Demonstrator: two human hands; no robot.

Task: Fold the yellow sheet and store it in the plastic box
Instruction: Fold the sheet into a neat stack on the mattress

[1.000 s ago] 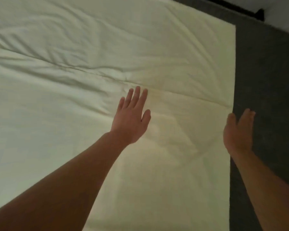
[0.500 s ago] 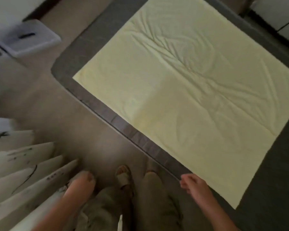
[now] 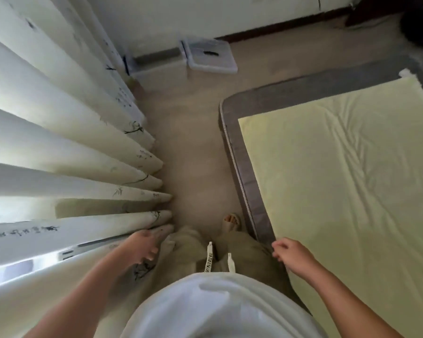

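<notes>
Head view: yellow sheet (image 3: 340, 191) shifted right — left hand (image 3: 144, 247) and right hand (image 3: 293, 254) fingers loose, empty.

There is one pale yellow fabric sheet (image 3: 340, 179), one grey-edged mattress (image 3: 252, 191) and one translucent lidded plastic box (image 3: 211, 56); a second container may stand just beside the box, but it is too unclear to count. Two bare hands show, the left hand (image 3: 144, 245) and the right hand (image 3: 291, 254). There is also one sandalled foot (image 3: 231, 222) and two white drawstring ends (image 3: 209, 257).
</notes>
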